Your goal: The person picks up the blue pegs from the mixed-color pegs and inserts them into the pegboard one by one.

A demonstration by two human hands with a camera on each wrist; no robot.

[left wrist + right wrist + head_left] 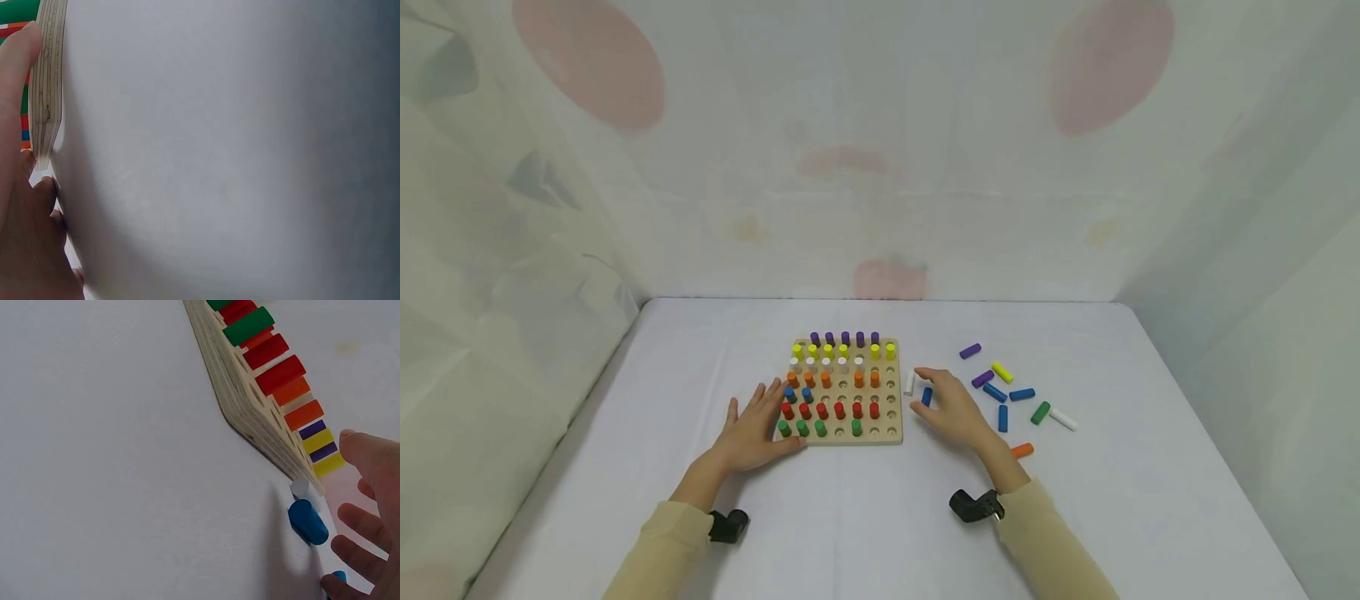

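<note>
A wooden pegboard (883, 423) stands on the table with rows of purple, yellow, white, orange, blue, red and green pegs upright in its holes. My left hand (752, 437) rests at the board's left side, fingers extended; in the left wrist view its thumb (22, 50) lies along the board's edge. To the right of the board, my right hand (955, 411) hovers with thumb and fingers spread around a blue peg (927, 397). The right wrist view shows a gap between those fingers and that peg (308, 522). A white peg (909, 383) lies beside the board's right edge.
Loose pegs lie scattered right of my right hand: several blue (1022, 394), two purple (970, 351), a yellow (1002, 372), a green (1041, 412) and a white (1063, 419). An orange peg (1022, 451) lies near my right wrist. Fabric walls enclose the white table (850, 533).
</note>
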